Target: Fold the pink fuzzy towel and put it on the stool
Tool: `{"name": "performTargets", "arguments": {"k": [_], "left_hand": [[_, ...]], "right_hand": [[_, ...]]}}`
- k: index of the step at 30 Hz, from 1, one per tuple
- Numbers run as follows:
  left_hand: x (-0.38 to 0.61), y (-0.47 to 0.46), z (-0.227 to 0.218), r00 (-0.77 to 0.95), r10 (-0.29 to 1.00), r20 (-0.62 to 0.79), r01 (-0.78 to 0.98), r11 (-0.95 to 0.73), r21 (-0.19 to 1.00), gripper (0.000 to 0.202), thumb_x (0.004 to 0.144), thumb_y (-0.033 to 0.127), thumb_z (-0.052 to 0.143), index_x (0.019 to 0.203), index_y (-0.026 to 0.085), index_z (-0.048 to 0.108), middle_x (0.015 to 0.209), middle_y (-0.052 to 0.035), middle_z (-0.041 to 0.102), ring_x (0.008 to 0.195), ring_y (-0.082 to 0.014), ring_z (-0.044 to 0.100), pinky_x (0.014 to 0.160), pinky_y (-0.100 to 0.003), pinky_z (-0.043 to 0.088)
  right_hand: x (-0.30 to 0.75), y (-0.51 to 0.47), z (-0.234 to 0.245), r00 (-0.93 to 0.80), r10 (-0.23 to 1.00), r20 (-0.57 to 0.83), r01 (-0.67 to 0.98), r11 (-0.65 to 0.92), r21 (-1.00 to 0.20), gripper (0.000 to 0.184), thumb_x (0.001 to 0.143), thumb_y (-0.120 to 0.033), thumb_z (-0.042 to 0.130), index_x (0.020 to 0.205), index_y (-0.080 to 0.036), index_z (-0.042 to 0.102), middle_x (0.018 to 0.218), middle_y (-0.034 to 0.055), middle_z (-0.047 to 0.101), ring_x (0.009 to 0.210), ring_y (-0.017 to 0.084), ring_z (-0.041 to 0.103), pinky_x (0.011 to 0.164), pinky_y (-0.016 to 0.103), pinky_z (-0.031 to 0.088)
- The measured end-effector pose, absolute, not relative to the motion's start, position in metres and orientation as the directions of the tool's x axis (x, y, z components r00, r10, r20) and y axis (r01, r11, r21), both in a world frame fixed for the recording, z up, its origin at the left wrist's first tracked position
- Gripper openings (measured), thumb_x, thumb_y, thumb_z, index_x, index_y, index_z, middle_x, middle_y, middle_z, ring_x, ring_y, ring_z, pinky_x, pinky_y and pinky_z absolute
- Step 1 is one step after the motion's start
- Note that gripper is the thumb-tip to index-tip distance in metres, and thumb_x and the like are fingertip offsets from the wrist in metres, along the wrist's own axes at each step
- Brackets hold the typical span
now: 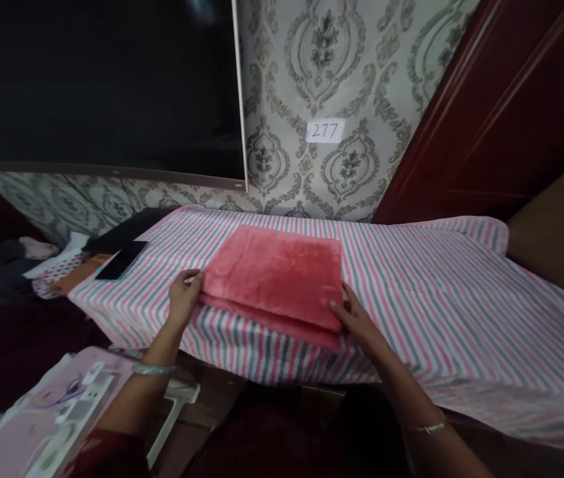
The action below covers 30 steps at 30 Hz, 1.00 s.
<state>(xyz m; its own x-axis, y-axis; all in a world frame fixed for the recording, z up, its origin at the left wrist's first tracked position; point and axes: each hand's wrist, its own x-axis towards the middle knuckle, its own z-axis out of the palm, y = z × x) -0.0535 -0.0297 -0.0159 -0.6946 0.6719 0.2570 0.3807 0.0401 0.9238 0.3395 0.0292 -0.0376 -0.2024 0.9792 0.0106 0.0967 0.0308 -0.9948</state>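
A plush pink-red cloth (pixel 276 275), folded into a rough rectangle, lies on the striped sheet (pixel 411 285) over the table. Its lower layer shows along the near edge, which hangs slightly over the table's front. At the cloth's left corner, my left hand (pixel 185 292) pinches the edge between thumb and fingers. My right hand (pixel 354 312) grips the right edge near the front corner, thumb on top and the other fingers partly hidden beside and under it.
A dark phone-like slab (pixel 122 260) lies at the sheet's left end. A large black television (pixel 107 86) hangs behind. A paper marked 277 (pixel 325 131) is on the wall. At lower left stands a pink surface (pixel 12 438) with a white power strip. A dark red door (pixel 471 113) rises at right.
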Motion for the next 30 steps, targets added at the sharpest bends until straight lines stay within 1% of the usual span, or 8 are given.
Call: {"name": "performTargets", "arguments": {"k": [3,5,8,10,13,16,26,30], "left_hand": [[-0.039,-0.029,-0.006,-0.478,0.663,0.576,0.774,0.008,0.633,0.05,0.086,0.049,0.052,0.12,0.015,0.065,0.128,-0.0166,0.066,0.123,-0.0318,0.059,0.104,-0.047,0.046],[-0.021,-0.024,0.004,-0.256,0.746,0.615,0.895,-0.058,0.443,0.055,0.093,0.047,0.045,0.135,0.013,0.058,0.145,-0.0178,0.056,0.139,-0.0308,0.047,0.116,-0.049,0.036],[0.006,-0.011,0.014,-0.038,0.852,0.523,0.965,-0.104,0.241,0.063,0.095,0.047,0.046,0.148,0.013,0.047,0.16,-0.0183,0.038,0.151,-0.0325,0.029,0.122,-0.055,0.021],[0.014,-0.003,0.013,-0.022,0.9,0.436,0.986,-0.054,0.161,0.068,0.094,0.051,0.05,0.151,0.014,0.045,0.164,-0.019,0.03,0.154,-0.0369,0.019,0.122,-0.062,0.012],[0.009,0.003,0.0,-0.112,0.952,0.284,0.986,0.072,0.149,0.07,0.093,0.056,0.052,0.153,0.02,0.043,0.165,-0.0179,0.026,0.153,-0.041,0.017,0.117,-0.069,0.013],[-0.002,0.005,-0.016,-0.148,0.963,0.224,0.979,0.11,0.173,0.07,0.094,0.058,0.049,0.155,0.026,0.039,0.166,-0.0152,0.025,0.153,-0.0396,0.017,0.116,-0.068,0.019],[-0.007,0.008,-0.018,-0.131,0.947,0.292,0.976,0.071,0.207,0.067,0.092,0.053,0.052,0.151,0.021,0.046,0.164,-0.0195,0.028,0.152,-0.0414,0.02,0.115,-0.068,0.019],[0.002,0.005,-0.008,-0.142,0.908,0.395,0.968,0.045,0.246,0.06,0.089,0.05,0.056,0.141,0.02,0.056,0.157,-0.0213,0.041,0.148,-0.0434,0.03,0.115,-0.07,0.015]], "right_hand": [[0.339,0.039,-0.02,-0.159,0.935,0.317,0.412,0.354,-0.839,0.087,0.085,-0.064,0.058,0.156,-0.021,0.032,0.153,0.0184,0.047,0.141,0.036,0.045,0.112,0.059,0.039],[0.327,0.042,-0.005,-0.248,0.834,0.493,0.518,0.544,-0.66,0.076,0.092,-0.061,0.051,0.155,-0.022,0.036,0.159,0.0155,0.04,0.148,0.035,0.035,0.118,0.059,0.03],[0.296,0.043,0.009,-0.402,0.769,0.496,0.582,0.633,-0.51,0.067,0.095,-0.055,0.049,0.155,-0.027,0.038,0.164,0.0105,0.033,0.152,0.035,0.025,0.12,0.062,0.021],[0.277,0.041,0.006,-0.474,0.778,0.411,0.624,0.627,-0.466,0.066,0.094,-0.053,0.053,0.155,-0.031,0.039,0.166,0.0083,0.03,0.154,0.038,0.018,0.12,0.066,0.014],[0.264,0.038,-0.011,-0.528,0.799,0.287,0.689,0.6,-0.405,0.064,0.092,-0.052,0.057,0.152,-0.033,0.045,0.165,0.0071,0.031,0.154,0.04,0.014,0.119,0.069,0.004],[0.263,0.037,-0.025,-0.538,0.804,0.254,0.719,0.595,-0.36,0.062,0.093,-0.054,0.056,0.151,-0.034,0.046,0.165,0.006,0.03,0.155,0.039,0.014,0.119,0.068,0.002],[0.262,0.034,-0.014,-0.55,0.807,0.215,0.746,0.59,-0.307,0.065,0.097,-0.058,0.049,0.155,-0.032,0.039,0.167,0.0065,0.026,0.155,0.037,0.013,0.121,0.065,0.005],[0.265,0.035,-0.011,-0.55,0.804,0.226,0.721,0.593,-0.357,0.061,0.098,-0.052,0.049,0.154,-0.03,0.042,0.165,0.0064,0.031,0.155,0.034,0.018,0.122,0.061,0.01]]}}
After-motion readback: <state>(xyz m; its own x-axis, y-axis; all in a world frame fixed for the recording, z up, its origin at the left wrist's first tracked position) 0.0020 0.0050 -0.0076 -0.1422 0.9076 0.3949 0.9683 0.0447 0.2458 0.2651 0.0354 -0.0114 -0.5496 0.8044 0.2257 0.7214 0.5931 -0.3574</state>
